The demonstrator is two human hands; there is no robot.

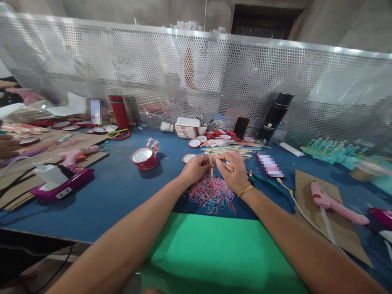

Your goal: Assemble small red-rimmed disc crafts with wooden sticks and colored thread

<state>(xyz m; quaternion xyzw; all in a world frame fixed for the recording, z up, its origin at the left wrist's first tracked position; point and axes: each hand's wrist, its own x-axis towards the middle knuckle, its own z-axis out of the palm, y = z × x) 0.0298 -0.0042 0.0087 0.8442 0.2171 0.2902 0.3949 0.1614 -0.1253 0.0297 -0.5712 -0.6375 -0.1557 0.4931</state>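
Observation:
My left hand [196, 168] is closed, its fingertips pinching a flat pale wooden stick [211, 172] that stands roughly upright. Beside it my right hand [233, 170] is closed around a slim pinkish-tan rod, pencil-like [228, 166], whose tip meets the top of the wooden stick. Exactly what the rod is I cannot make out. Under both hands lies a tangled heap of multicoloured thin strands [211, 196], pink, blue and purple. A green sheet [211, 249] is spread nearest to me. Behind the hands are a white-and-red round lid [188, 157] and several pale sticks [241, 151].
On the blue table [107, 196] a red round tin [143, 159] stands left. Green-handled pliers [269, 183] and a phone [270, 165] lie right, beside a pink glue gun [337, 204] on cardboard. Far left are a purple power strip [64, 183] and another person's hand [7, 146].

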